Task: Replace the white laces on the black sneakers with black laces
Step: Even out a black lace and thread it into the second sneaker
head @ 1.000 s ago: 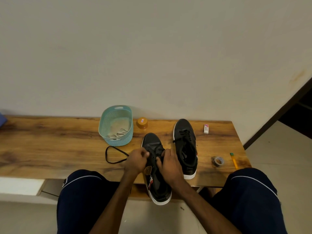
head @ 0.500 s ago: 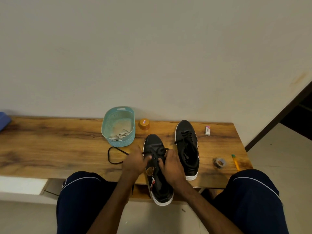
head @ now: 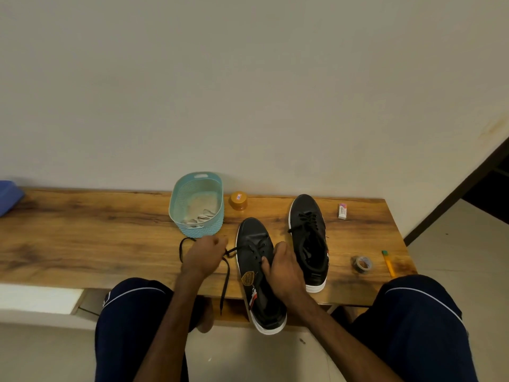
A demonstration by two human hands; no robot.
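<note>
The near sneaker (head: 256, 274), black with a white sole, lies at lower centre, toe up-frame, partly laced. Its black lace (head: 225, 274) trails loose leftward. The far sneaker (head: 308, 238), just right, is fully laced in black. White laces (head: 202, 217) lie bunched up-left.

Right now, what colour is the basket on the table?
The basket is pale teal; the head view shows it best.

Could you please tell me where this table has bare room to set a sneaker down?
The widest bare wood lies left of the teal basket, up to the blue object. A narrower patch sits between the laced sneaker, the eraser and the tape roll. The middle is crowded: left hand, right hand, black lace, near sneaker.
</note>
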